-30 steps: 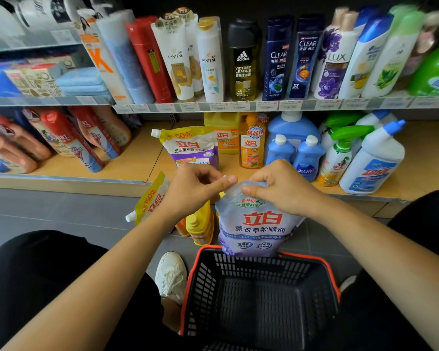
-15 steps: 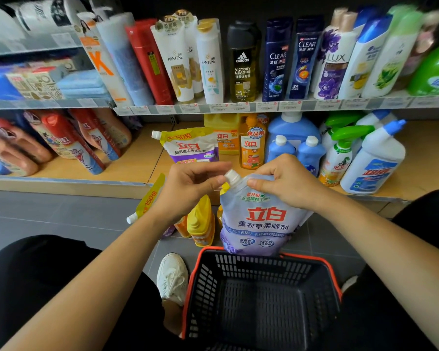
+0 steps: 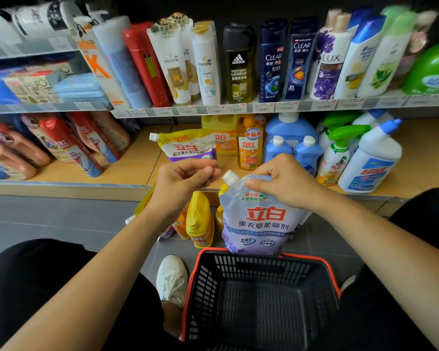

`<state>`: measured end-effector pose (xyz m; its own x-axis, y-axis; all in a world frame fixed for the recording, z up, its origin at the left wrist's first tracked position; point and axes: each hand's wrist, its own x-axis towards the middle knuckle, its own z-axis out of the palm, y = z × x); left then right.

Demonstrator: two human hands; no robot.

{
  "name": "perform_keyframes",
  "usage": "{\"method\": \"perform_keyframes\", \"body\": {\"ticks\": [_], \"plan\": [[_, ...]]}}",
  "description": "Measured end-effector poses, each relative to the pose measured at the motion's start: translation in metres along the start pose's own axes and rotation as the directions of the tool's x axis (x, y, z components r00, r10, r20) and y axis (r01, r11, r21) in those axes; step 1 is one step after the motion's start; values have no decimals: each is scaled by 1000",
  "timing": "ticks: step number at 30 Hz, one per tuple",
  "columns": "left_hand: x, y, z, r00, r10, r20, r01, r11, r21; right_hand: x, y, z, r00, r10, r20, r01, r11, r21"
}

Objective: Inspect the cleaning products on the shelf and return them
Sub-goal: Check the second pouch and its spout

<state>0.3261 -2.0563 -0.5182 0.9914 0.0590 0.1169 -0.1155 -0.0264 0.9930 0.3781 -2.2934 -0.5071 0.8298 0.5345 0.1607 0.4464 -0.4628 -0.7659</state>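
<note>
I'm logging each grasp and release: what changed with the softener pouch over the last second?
The left hand let go of the pouch at its top corner and drew left, uncovering the white cap; it now sits curled beside the cap, apart. The right hand still grips the pouch's top edge. The basket stayed put.

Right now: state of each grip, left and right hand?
Left grip: fingers curled, nothing visible in it.
Right grip: holds the softener pouch by its top edge.
</note>
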Motion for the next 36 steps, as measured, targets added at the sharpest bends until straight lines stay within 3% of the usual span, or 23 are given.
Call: {"method": "perform_keyframes", "body": {"ticks": [5, 12, 22, 25, 28, 32, 34, 36], "plan": [[-1, -1, 3, 998, 26, -50, -21, 995, 98, -1, 0, 1, 1000, -24, 10, 25, 1000, -13], [-4, 0, 20, 996, 4, 89, -23, 975, 220, -1, -1, 5, 995, -81, 62, 81, 997, 5], [-2, -5, 10, 982, 36, 184, -73, 978, 193, 0, 5, 5, 996, -81, 44, 77, 993, 88], [-3, -13, 4, 982, -74, 177, 48, 989, 143, -1, 7, -2, 999, -51, -14, 52, 987, 152], [-4, -29, -4, 961, -245, 128, 217, 956, 200, -5, 10, -13, 997, -32, -67, 46, 976, 211], [-12, -53, -6, 849, -519, 96, 461, 818, 344, -16, 15, -27, 987, 9, -161, 47, 939, 341], [-16, -65, -2, 788, -604, 119, 545, 774, 321, -22, 16, -32, 976, 29, -214, 57, 923, 381], [-19, -72, 4, 771, -617, 158, 573, 780, 253, -28, 17, -36, 963, 37, -267, 72, 920, 386]]}}
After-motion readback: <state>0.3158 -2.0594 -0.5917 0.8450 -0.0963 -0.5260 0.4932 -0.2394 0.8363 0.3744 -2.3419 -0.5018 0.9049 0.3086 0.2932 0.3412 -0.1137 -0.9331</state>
